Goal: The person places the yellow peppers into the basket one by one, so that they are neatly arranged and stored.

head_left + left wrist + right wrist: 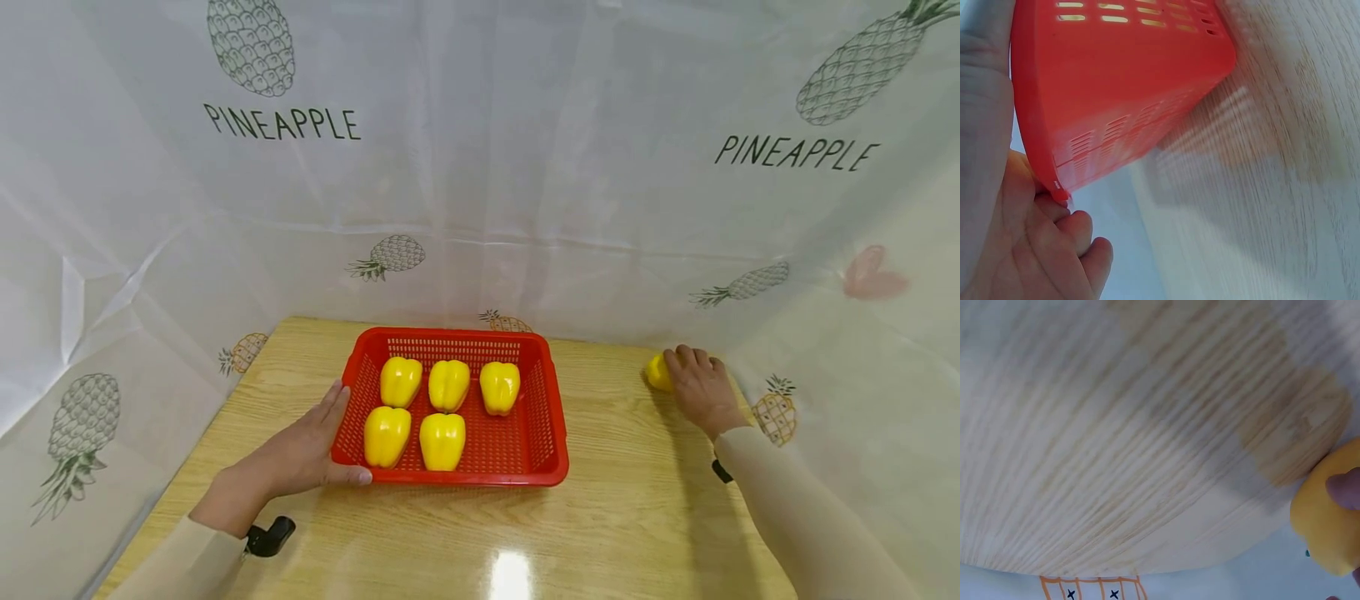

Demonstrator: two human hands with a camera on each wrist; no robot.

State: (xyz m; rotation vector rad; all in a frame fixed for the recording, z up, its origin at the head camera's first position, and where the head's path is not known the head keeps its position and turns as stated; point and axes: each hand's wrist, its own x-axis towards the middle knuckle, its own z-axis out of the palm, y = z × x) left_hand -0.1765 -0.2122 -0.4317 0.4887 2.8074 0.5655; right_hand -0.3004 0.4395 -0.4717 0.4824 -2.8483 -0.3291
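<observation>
A red plastic basket (487, 479) with perforated walls stands on the wooden table, several yellow bell peppers (442, 442) lying inside it in two rows. My left hand (303, 450) holds the basket at its near left corner, thumb along the front rim and fingers at the left side. In the left wrist view, fingers (1060, 250) curl by the basket's rim (1038, 137). Far to the right, my right hand (701, 387) grips another yellow bell pepper (658, 373) near the table's back right edge. The right wrist view shows part of this pepper (1329, 512) under a fingertip.
The light wooden table (600, 517) has its back edge against a pale sheet (487, 167) printed with pineapples. The sheet also hangs along the left and right sides. Table surface lies between the basket and my right hand.
</observation>
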